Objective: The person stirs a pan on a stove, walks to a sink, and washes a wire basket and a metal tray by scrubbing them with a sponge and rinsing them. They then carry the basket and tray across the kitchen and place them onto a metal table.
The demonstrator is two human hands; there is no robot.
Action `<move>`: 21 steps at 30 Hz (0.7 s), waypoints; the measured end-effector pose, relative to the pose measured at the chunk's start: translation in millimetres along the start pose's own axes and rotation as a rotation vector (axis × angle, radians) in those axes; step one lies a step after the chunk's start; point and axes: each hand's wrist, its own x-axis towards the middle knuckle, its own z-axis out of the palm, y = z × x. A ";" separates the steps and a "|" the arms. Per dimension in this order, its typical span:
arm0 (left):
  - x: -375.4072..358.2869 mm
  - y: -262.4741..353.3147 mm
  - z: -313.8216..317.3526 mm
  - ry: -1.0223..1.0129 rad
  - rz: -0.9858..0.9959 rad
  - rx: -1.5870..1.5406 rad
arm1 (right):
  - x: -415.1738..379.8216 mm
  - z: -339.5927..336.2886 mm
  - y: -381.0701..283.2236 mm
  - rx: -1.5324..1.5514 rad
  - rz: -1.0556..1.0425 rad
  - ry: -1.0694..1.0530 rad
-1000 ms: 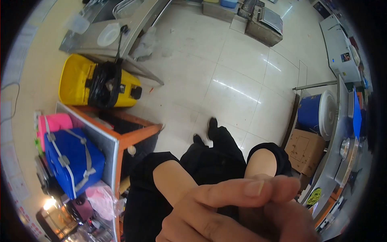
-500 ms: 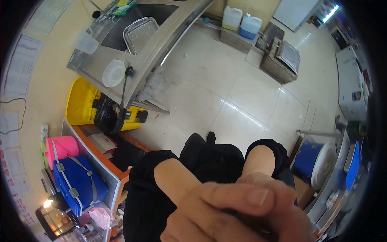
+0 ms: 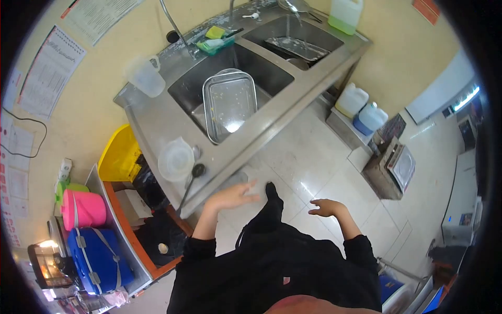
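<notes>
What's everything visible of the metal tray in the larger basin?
The metal tray is shiny, rectangular, round-cornered, with a raised rim. Pale specks dot its inside; glare whitens its near end. It lies open side up in the larger basin, near end by the front edge, tilt unclear. The left hand and right hand don't touch it.

Open gap ahead, cluttered counter (image 3: 145, 121) at left

Open air separates the left hand (image 3: 232, 197) from the right hand (image 3: 325, 208). A black utensil (image 3: 198, 170) and translucent container (image 3: 175, 159) obstruct the counter's corner; a metal tray (image 3: 230, 107) partly blocks the basin (image 3: 277, 83), leaving room to its right.
</notes>
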 end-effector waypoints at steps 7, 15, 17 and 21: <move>197.2 -46.6 -195.5 0.542 -0.030 -0.215 | 63.1 -138.2 -42.5 0.138 -0.088 0.563; 355.9 -153.0 -272.8 0.740 -0.484 0.438 | 47.5 -178.4 12.2 0.397 -0.118 0.302; 376.8 -172.9 -286.7 0.754 -0.437 0.634 | 43.2 -200.2 29.7 0.441 -0.082 0.355; 386.1 -177.2 -300.1 0.675 -0.521 0.878 | 66.0 -297.7 48.9 0.533 -0.159 0.330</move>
